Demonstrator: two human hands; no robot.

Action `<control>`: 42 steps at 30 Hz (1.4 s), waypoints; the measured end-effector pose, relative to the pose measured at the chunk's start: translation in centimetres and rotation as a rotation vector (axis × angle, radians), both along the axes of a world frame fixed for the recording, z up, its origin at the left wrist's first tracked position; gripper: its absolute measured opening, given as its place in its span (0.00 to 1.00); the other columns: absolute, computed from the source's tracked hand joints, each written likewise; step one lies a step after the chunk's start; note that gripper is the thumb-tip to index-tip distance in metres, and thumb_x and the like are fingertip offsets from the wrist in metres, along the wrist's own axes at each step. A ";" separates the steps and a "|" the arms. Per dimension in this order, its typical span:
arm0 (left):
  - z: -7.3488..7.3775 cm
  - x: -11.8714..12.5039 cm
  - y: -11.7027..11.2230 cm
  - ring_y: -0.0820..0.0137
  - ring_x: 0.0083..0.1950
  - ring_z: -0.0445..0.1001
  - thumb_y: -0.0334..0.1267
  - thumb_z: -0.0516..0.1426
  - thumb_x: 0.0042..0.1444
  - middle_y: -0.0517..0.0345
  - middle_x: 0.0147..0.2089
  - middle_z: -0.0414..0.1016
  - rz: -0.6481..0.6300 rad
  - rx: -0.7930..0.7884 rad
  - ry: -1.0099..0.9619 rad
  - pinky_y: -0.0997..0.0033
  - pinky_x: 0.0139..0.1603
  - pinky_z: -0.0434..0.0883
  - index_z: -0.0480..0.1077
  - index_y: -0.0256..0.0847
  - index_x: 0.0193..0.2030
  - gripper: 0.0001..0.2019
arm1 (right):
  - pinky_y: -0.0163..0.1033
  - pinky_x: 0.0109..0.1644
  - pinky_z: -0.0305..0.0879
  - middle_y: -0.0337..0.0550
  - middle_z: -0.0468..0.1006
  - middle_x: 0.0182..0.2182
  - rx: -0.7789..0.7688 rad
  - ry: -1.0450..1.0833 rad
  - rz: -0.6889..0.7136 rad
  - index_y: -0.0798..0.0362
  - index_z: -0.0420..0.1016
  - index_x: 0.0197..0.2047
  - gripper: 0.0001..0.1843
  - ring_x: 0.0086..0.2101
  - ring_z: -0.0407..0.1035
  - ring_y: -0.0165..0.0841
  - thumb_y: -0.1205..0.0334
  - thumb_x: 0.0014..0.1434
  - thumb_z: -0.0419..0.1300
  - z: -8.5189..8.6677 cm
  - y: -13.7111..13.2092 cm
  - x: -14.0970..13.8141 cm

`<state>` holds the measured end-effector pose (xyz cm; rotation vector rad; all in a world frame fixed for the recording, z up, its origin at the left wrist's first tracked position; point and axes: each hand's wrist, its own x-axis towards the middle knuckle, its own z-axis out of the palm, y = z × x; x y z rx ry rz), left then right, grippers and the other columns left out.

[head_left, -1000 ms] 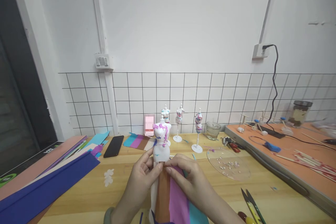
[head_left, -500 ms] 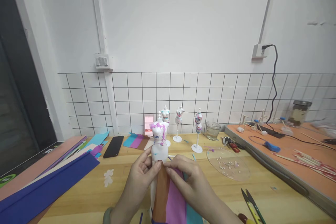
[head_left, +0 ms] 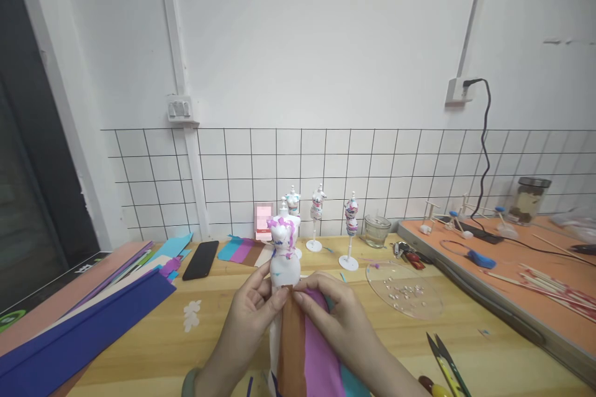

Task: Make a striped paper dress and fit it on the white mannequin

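I hold a small white mannequin bust (head_left: 284, 248), dabbed with pink and blue scraps, upright above the wooden table (head_left: 209, 329). My left hand (head_left: 249, 316) grips its waist from the left with curled fingers. My right hand (head_left: 333, 316) pinches the top edge of a striped paper skirt (head_left: 305, 353) in brown, purple and teal against the waist. The skirt hangs down from the bust toward me. Both thumbs meet at the brown strip.
Three small mannequins on stands (head_left: 316, 217) line the tiled wall, beside a glass jar (head_left: 377, 231). A black phone (head_left: 200, 260) and coloured paper sheets (head_left: 88, 322) lie left. A clear dish of beads (head_left: 405, 288), yellow snips (head_left: 444, 363) and an orange board (head_left: 512, 267) with sticks lie right.
The bust has turned slightly in my hands and sits a little lower. My fingers have shifted along the top of the brown strip, still pressing it to the waist.
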<state>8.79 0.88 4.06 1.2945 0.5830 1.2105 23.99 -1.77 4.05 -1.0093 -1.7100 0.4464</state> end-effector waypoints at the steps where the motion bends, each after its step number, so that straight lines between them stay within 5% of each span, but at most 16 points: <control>1: -0.1 0.0 0.0 0.63 0.54 0.70 0.38 0.60 0.52 0.49 0.51 0.75 0.001 0.001 0.004 0.71 0.51 0.67 0.58 0.43 0.61 0.30 | 0.37 0.39 0.65 0.41 0.77 0.30 0.005 0.005 0.002 0.53 0.75 0.34 0.05 0.34 0.71 0.33 0.67 0.57 0.57 0.0 0.0 0.0; 9: -0.3 0.0 0.0 0.64 0.55 0.69 0.38 0.58 0.54 0.51 0.51 0.75 -0.011 0.014 0.002 0.72 0.52 0.67 0.55 0.44 0.63 0.30 | 0.36 0.39 0.65 0.40 0.76 0.31 0.031 0.003 0.082 0.50 0.76 0.36 0.08 0.34 0.70 0.32 0.68 0.59 0.55 0.4 -0.5 -0.3; 20: 0.1 -0.1 -0.3 0.62 0.52 0.71 0.38 0.61 0.50 0.48 0.50 0.76 0.025 -0.017 0.037 0.70 0.51 0.68 0.58 0.39 0.61 0.31 | 0.37 0.37 0.65 0.39 0.78 0.29 -0.062 -0.011 -0.035 0.51 0.75 0.33 0.05 0.32 0.70 0.33 0.66 0.55 0.58 0.1 -0.2 -0.2; 28: -0.1 0.0 -0.2 0.63 0.51 0.72 0.37 0.62 0.47 0.46 0.48 0.76 0.046 0.004 0.043 0.72 0.49 0.68 0.58 0.35 0.59 0.32 | 0.35 0.39 0.64 0.40 0.76 0.31 -0.019 -0.015 0.111 0.51 0.76 0.36 0.08 0.34 0.70 0.31 0.68 0.59 0.55 0.6 -0.5 -0.1; 42: 0.0 0.2 -0.3 0.62 0.48 0.73 0.39 0.63 0.44 0.46 0.46 0.77 0.030 -0.037 0.050 0.69 0.48 0.68 0.55 0.33 0.61 0.37 | 0.35 0.39 0.65 0.38 0.78 0.31 -0.061 0.048 -0.024 0.52 0.72 0.32 0.02 0.34 0.71 0.32 0.65 0.56 0.58 0.2 -0.3 -0.1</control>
